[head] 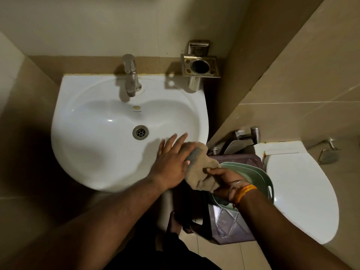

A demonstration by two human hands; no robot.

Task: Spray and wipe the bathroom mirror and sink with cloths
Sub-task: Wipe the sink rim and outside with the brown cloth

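A white sink (93, 152) hangs on the tiled wall, with a steel tap (131, 75) at its back and a drain (140, 132) in the bowl. A tan cloth (206, 172) is stretched between my hands at the sink's front right rim. My left hand (169, 162) lies flat over the rim with straight fingers pointing into the bowl, and its thumb touches the cloth's upper end. My right hand (224, 180) pinches the cloth's lower end just over a green basin. No mirror or spray bottle is in view.
The green plastic basin (261, 176) sits on a maroon stool (229, 227) between the sink and a white toilet (303, 191). A steel tumbler holder (200, 64) and wall taps (245, 137) stick out near the corner. My foot (173, 225) stands on the floor tiles.
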